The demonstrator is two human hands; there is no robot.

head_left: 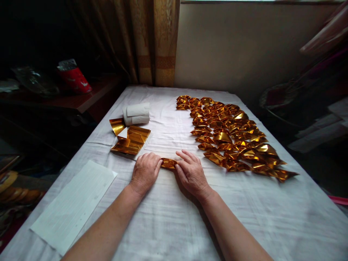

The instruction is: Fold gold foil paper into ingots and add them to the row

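A small piece of gold foil paper (168,164) lies on the white cloth (168,217) of the table, pinched between both hands. My left hand (145,170) presses its left end with curled fingers. My right hand (191,171) holds its right end, fingers stretched over it. Just right of my right hand spreads a large group of folded gold foil pieces (231,136) in rows. To the upper left of my left hand sits a stack of flat gold foil sheets (130,141).
A roll of white paper (136,114) lies behind the foil sheets. A white lined sheet (72,204) rests at the table's left front edge. A red container (74,78) stands on a dark side shelf at left. A curtain (152,40) hangs behind the table.
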